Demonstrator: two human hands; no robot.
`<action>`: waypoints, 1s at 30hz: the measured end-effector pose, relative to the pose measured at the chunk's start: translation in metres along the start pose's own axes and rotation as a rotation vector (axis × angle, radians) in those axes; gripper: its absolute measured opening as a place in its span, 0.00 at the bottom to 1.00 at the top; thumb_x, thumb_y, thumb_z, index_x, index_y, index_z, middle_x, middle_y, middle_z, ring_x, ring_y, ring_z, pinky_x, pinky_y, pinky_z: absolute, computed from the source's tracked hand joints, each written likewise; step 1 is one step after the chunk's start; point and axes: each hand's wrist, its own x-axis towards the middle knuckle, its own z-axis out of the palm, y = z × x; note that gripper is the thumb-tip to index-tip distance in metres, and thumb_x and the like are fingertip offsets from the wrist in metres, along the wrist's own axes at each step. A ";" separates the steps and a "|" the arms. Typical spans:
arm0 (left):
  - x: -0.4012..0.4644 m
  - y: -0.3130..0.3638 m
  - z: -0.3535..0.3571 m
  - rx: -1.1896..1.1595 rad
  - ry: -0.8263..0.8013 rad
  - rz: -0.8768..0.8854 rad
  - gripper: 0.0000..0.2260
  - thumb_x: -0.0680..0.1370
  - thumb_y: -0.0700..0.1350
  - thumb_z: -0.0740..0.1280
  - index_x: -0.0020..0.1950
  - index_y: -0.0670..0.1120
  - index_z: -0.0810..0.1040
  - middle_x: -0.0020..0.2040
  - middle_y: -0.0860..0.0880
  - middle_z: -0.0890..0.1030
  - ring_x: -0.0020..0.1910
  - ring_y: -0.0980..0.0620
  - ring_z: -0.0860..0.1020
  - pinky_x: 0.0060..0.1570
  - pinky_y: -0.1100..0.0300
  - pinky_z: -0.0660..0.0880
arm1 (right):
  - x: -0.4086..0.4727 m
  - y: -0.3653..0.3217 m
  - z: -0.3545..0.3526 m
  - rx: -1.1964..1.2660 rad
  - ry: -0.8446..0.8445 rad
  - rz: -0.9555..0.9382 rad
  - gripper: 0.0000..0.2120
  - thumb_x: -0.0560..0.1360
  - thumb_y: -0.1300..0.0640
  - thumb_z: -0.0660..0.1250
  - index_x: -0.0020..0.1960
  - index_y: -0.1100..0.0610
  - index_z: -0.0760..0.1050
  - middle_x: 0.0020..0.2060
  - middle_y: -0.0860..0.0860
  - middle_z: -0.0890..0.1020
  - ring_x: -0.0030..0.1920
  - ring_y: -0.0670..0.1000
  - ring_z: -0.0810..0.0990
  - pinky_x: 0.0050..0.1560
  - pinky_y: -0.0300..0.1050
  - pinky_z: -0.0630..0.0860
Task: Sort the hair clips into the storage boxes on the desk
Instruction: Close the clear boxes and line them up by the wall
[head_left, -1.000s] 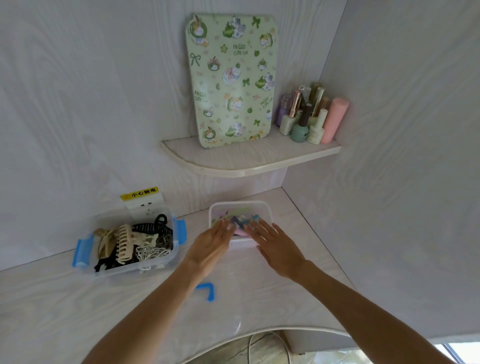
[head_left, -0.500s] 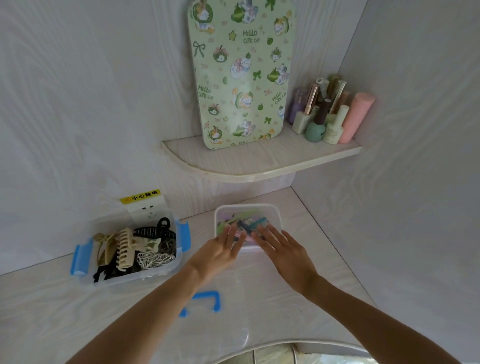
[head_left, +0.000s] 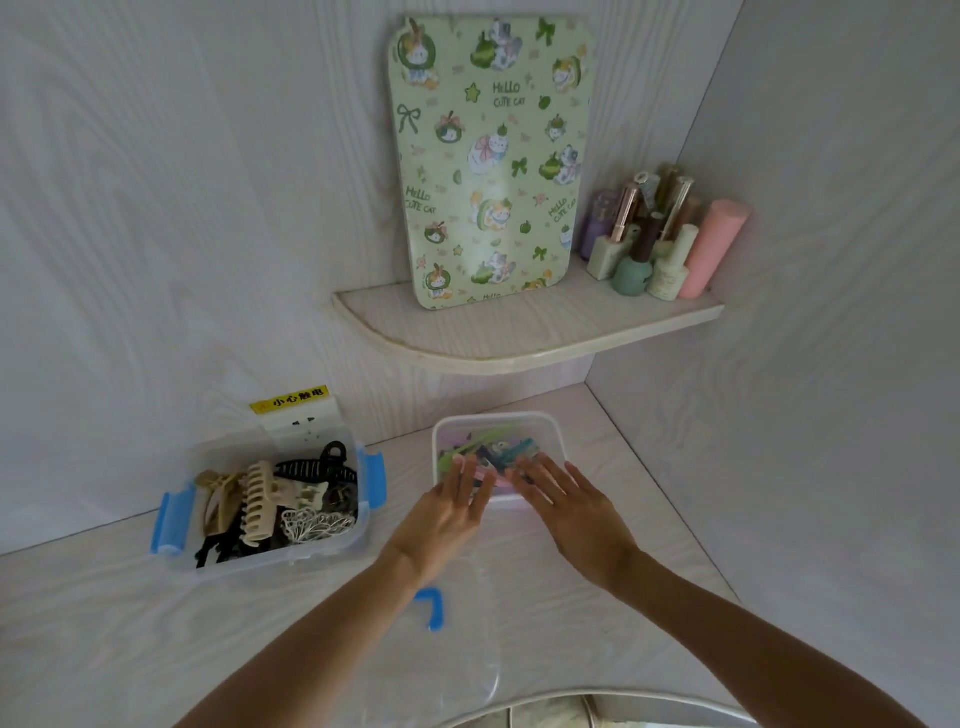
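Both hands lie flat with fingers spread, holding nothing. Left hand (head_left: 451, 512) and right hand (head_left: 570, 506) rest their fingertips on the near edge of the small clear box (head_left: 551, 434), which sits on the desk (head_left: 104, 623) near the corner. Bright little hair clips (head_left: 506, 449) lie inside it. Off to the left is a bigger box with blue latches (head_left: 375, 480), full of big claw clips (head_left: 260, 501). A blue latch piece (head_left: 432, 605) lies on the desk under the left wrist. Above, a shelf (head_left: 519, 332) holds a green cat board (head_left: 491, 161) and bottles (head_left: 660, 239).
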 end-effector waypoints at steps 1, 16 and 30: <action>0.000 0.000 0.000 0.006 -0.040 0.025 0.30 0.78 0.29 0.54 0.75 0.36 0.42 0.73 0.30 0.51 0.73 0.32 0.55 0.65 0.44 0.67 | 0.002 0.004 -0.003 -0.001 -0.010 -0.022 0.37 0.58 0.61 0.80 0.65 0.56 0.73 0.62 0.53 0.78 0.62 0.54 0.78 0.57 0.49 0.78; 0.001 0.003 0.007 -0.036 0.163 -0.026 0.29 0.63 0.41 0.78 0.63 0.48 0.77 0.57 0.42 0.81 0.54 0.45 0.81 0.42 0.59 0.80 | 0.010 0.022 0.007 -0.107 0.049 -0.129 0.29 0.59 0.54 0.80 0.57 0.59 0.80 0.55 0.53 0.83 0.52 0.48 0.83 0.42 0.40 0.82; 0.030 -0.014 -0.016 -0.968 0.432 -0.713 0.18 0.78 0.49 0.63 0.67 0.46 0.71 0.64 0.47 0.76 0.63 0.48 0.73 0.59 0.59 0.69 | 0.042 0.019 0.016 0.479 0.163 0.719 0.21 0.77 0.58 0.62 0.69 0.55 0.65 0.70 0.54 0.68 0.68 0.56 0.68 0.64 0.50 0.70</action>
